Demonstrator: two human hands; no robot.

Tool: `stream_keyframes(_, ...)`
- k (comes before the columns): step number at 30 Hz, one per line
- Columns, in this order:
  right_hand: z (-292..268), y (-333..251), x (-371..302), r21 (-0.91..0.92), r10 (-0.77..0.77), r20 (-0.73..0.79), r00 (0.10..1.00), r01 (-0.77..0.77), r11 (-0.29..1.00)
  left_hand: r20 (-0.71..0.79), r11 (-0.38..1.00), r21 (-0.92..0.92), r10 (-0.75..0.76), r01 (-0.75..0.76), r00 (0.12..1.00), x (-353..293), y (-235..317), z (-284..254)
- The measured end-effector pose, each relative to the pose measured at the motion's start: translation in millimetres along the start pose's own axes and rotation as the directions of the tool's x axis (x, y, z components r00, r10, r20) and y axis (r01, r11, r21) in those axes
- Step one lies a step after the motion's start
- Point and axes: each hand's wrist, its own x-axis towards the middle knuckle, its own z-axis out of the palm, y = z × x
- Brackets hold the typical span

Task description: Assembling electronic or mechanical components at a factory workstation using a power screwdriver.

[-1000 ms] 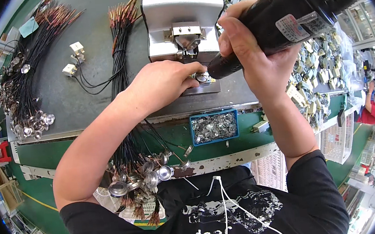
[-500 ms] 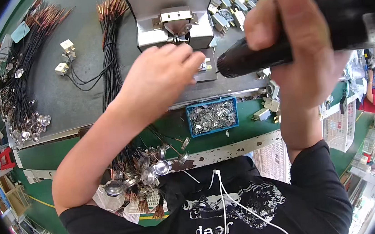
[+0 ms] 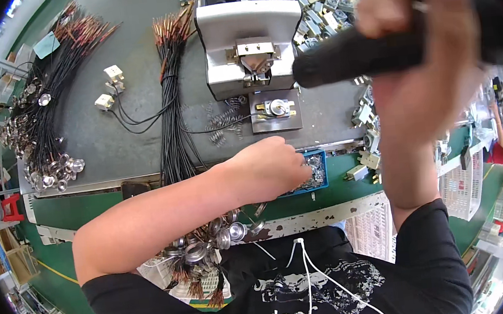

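My left hand (image 3: 274, 168) is over a blue bin (image 3: 326, 170) of small metal pieces (image 3: 316, 173), its fingers curled down among them. The fingertips are hidden, so whatever they pinch does not show. Raised at the right, my right hand (image 3: 423, 65) is wrapped round a black electric screwdriver (image 3: 363, 56), blurred, its tapered nose pointing left. Beyond my left hand, a small socket-like part (image 3: 277, 108) with a round metal centre and brass tabs sits on a metal block (image 3: 285, 124). A black wire runs to it from the left.
A silver machine (image 3: 244, 26) stands behind the block. Bundles of black wires (image 3: 176, 113) lie left, beside loose springs (image 3: 223, 120) and white plugs (image 3: 113, 73). Grey and white plug housings (image 3: 324, 5) pile up at the right. Metal caps (image 3: 223, 236) hang below the table edge.
My left hand has moved from the metal block toward me and down to the blue bin, uncovering the part on the block. The screwdriver has shifted slightly up, still in my right hand.
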Motion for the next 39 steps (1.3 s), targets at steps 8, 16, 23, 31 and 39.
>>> stream_keyframes(8, 34, 45, -5, -0.031, -0.08, -0.106, 0.991, 0.077, 0.997, -0.051, 0.941, -0.328, -0.105, 0.083, 0.993, 0, -6, -2)
stream_keyframes(16, 41, 58, -5, -0.109, -0.067, -0.026, 0.997, 0.064, 0.992, -0.09, 0.944, -0.313, -0.144, 0.109, 0.986, -1, -3, 1)
stream_keyframes(23, 44, 54, -3, -0.106, -0.111, -0.006, 0.994, 0.109, 0.988, -0.058, 0.962, -0.259, -0.101, 0.083, 0.993, 0, -6, -8)
stream_keyframes(31, 68, 32, -9, -0.175, 0.173, -0.162, 0.971, -0.201, 0.964, -0.206, 0.95, -0.306, -0.132, 0.064, 0.97, -4, -9, -1)
stream_keyframes(39, 58, 89, 25, 0.702, -0.475, 0.019, 0.88, 0.327, 0.633, -0.211, 0.948, -0.314, -0.126, 0.055, 0.969, -2, -12, -2)
